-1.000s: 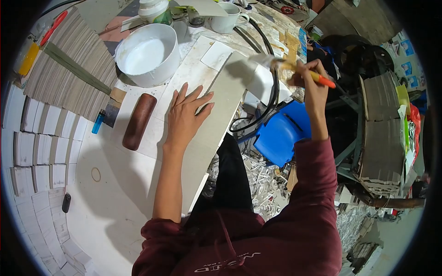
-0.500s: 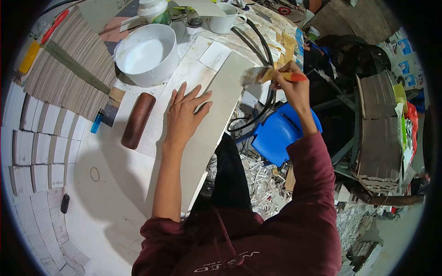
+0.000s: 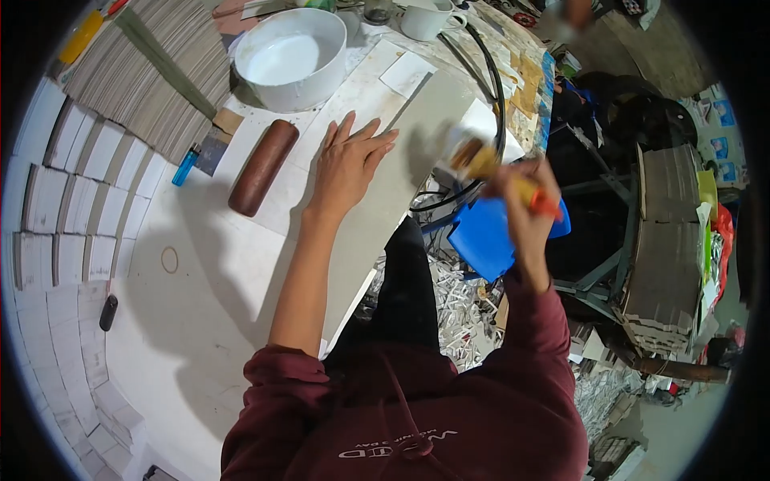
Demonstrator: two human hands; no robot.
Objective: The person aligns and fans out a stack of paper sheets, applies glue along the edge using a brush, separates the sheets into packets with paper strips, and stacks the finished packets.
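My left hand (image 3: 346,170) lies flat with fingers spread on a long grey board (image 3: 417,132) along the table's edge. In my right hand (image 3: 525,204) is a paintbrush (image 3: 481,160) with a yellow and red handle, blurred by motion. Its bristles are over the board's right edge; whether they touch cannot be made out. To the left of my left hand rests a dark brown cylinder (image 3: 265,168). Beyond it stands a round white tub (image 3: 293,60) with white contents. A small white card (image 3: 407,74) lies against the board's far end.
Stacks of grey board (image 3: 152,72) and white bundles (image 3: 76,200) line the left side. A blue lighter (image 3: 186,165) lies near them. At the back are a white mug (image 3: 429,20) and a black cable (image 3: 497,88). Past the table's right edge stands a blue chair (image 3: 485,236) above paper scraps (image 3: 457,309).
My right hand and the paintbrush have swung nearer and lower, and the brush is now blurred. The camera view has shifted. My left hand keeps its place on the board.
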